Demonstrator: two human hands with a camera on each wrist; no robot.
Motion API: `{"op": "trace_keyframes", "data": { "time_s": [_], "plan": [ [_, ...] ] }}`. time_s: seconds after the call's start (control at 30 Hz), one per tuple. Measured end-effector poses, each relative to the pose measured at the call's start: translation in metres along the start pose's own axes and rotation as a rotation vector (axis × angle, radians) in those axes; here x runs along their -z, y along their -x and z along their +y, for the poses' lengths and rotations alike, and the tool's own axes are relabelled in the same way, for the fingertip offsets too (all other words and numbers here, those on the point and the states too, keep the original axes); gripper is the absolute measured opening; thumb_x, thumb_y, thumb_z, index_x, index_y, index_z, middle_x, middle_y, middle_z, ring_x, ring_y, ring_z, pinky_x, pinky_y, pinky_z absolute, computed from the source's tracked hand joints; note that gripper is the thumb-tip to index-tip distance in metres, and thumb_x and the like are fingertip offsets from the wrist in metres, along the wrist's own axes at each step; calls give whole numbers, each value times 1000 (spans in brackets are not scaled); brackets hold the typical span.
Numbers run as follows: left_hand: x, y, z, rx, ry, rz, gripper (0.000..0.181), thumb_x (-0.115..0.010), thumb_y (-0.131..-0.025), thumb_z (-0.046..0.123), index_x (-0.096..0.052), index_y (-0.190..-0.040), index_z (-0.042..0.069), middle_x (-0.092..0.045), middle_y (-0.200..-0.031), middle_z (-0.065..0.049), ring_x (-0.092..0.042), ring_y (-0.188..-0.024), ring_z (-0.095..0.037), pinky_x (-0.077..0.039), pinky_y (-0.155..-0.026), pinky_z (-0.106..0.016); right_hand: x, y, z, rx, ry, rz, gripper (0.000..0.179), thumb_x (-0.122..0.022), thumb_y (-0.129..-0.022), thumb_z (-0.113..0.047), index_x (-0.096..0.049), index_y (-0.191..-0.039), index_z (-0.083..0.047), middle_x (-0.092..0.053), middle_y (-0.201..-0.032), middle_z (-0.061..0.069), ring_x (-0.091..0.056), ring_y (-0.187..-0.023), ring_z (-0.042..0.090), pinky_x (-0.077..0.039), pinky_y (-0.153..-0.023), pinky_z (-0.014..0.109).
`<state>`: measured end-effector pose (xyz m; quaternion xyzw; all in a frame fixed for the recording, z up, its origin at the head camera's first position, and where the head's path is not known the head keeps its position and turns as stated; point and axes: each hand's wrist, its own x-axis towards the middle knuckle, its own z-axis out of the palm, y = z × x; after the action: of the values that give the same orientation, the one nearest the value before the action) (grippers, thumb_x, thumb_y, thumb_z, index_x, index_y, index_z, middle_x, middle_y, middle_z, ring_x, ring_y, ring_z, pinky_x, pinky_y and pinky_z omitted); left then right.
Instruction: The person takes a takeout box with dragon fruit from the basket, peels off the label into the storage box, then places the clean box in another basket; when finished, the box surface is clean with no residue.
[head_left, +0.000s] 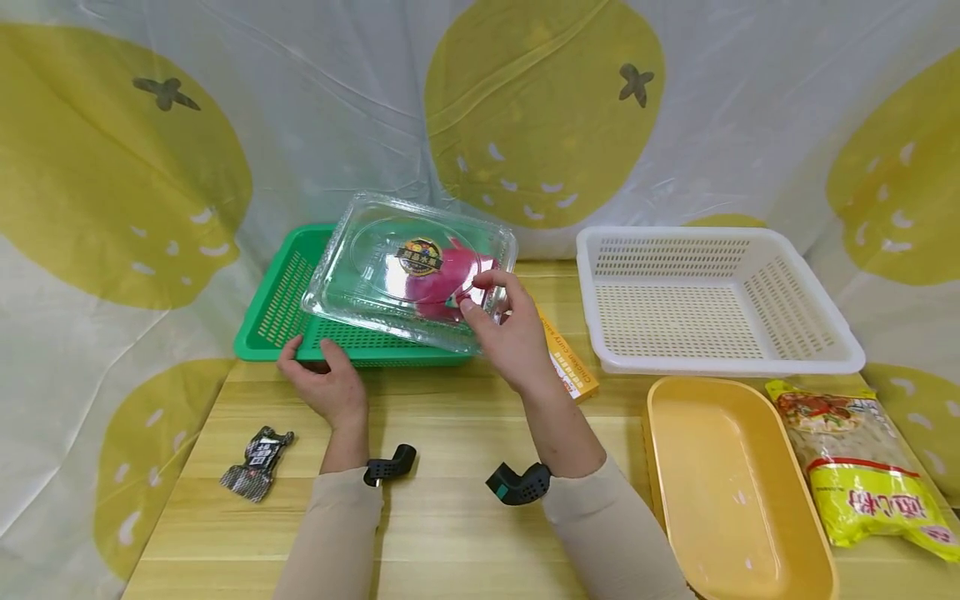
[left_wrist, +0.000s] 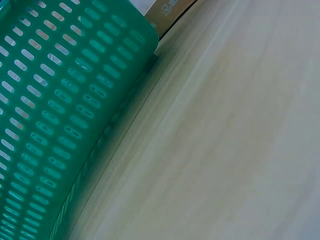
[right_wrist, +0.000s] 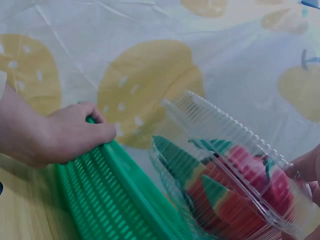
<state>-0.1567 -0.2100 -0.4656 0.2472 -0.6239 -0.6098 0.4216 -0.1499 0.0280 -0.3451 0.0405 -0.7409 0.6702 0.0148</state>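
My right hand (head_left: 517, 337) grips the near right corner of a clear plastic fruit box (head_left: 352, 287) with a round dark-and-gold label. The box is tilted and overlaps the green basket (head_left: 420, 358) in the head view. Through its walls show watermelon slices (right_wrist: 225, 205) with green rind, and a pink-red fruit piece (head_left: 442, 279). My left hand (head_left: 330, 387) holds the near rim of the basket, fingers curled over it in the right wrist view. Only the basket's slotted side (left_wrist: 65, 95) and table show in the left wrist view.
A yellow curry sauce box (head_left: 573, 367) lies right of the green basket. Farther right stand a white basket (head_left: 720, 364), a yellow tub (head_left: 720, 492) and a noodle bag (head_left: 862, 475). At the left front lies a small dark packet (head_left: 258, 462). A patterned cloth hangs behind.
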Motion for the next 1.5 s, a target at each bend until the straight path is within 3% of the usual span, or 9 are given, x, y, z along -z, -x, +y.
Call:
{"op": "trace_keyframes", "data": {
  "time_s": [0.23, 0.33, 0.53, 0.73, 1.0, 1.17, 1.3, 1.4, 1.5],
  "plan": [
    [0, 0, -1, 18, -6, -11, 34, -59, -100, 22, -50, -133, 17, -48, -117, -17, -43, -74, -12, -39, -72, -28, 22, 18, -2, -41, -21, 26, 33, -69, -96, -18, -61, -128, -23, -52, -104, 9, -48, -74, 21, -44, -61, 26],
    [0, 0, 0, 9, -7, -12, 35, -58, -100, 23, -50, -133, 16, -48, -115, -21, -43, -72, -12, -38, -70, -28, 31, 24, -3, -34, -16, 37, 34, -68, -96, -18, -60, -128, -24, -48, -99, 8, -45, -70, 20, -41, -58, 24],
    [-2, -2, 1, 5, -10, -6, 34, -59, -100, 23, -51, -132, 16, -47, -117, -19, -44, -76, -12, -40, -73, -28, 46, 36, 1, -47, -19, 77, 31, -66, -98, -15, -59, -127, -21, -42, -97, 6, -40, -63, 15, -36, -53, 22],
    [-3, -4, -1, -7, -2, -9, 34, -59, -99, 23, -51, -131, 15, -47, -108, -17, -42, -72, -10, -38, -71, -27, 56, 54, 3, -96, -54, 110, 30, -62, -101, -14, -56, -130, -21, -39, -100, 6, -38, -61, 15, -35, -55, 22],
    [-1, 0, 2, 6, -3, -10, 33, -60, -99, 23, -51, -131, 17, -48, -98, 0, -44, -70, -9, -40, -68, -27, 76, 78, -3, -95, 37, 94, 32, -59, -102, -12, -55, -133, -18, -39, -100, 6, -43, -65, 11, -36, -58, 23],
    [0, 0, 3, 22, 0, -5, 34, -59, -100, 23, -50, -132, 18, -50, -106, -5, -48, -78, -13, -43, -73, -27, 88, 94, -1, -109, 98, 44, 32, -60, -103, -14, -56, -134, -20, -40, -101, 7, -52, -69, 11, -40, -59, 24],
    [-1, 0, 3, 27, -5, 0, 38, -60, -99, 21, -49, -134, 10, -50, -111, -11, -49, -80, -13, -44, -74, -27, 96, 106, 4, -112, 107, 24, 31, -59, -103, -16, -56, -134, -19, -41, -105, 7, -62, -80, 13, -51, -67, 23],
    [-2, 0, 2, 17, -8, -4, 41, -60, -99, 21, -49, -135, 6, -49, -106, -13, -46, -74, -12, -42, -70, -27, 102, 115, 7, -102, 116, 23, 30, -59, -104, -15, -56, -134, -18, -42, -108, 7, -66, -89, 14, -56, -74, 24],
    [-2, -1, 1, -8, -9, -1, 39, -60, -98, 20, -50, -133, 7, -49, -102, -13, -43, -71, -10, -40, -68, -27, 105, 123, 12, -69, 112, 26, 30, -56, -104, -11, -56, -133, -14, -44, -109, 7, -70, -91, 13, -54, -73, 23]
  ]
}}
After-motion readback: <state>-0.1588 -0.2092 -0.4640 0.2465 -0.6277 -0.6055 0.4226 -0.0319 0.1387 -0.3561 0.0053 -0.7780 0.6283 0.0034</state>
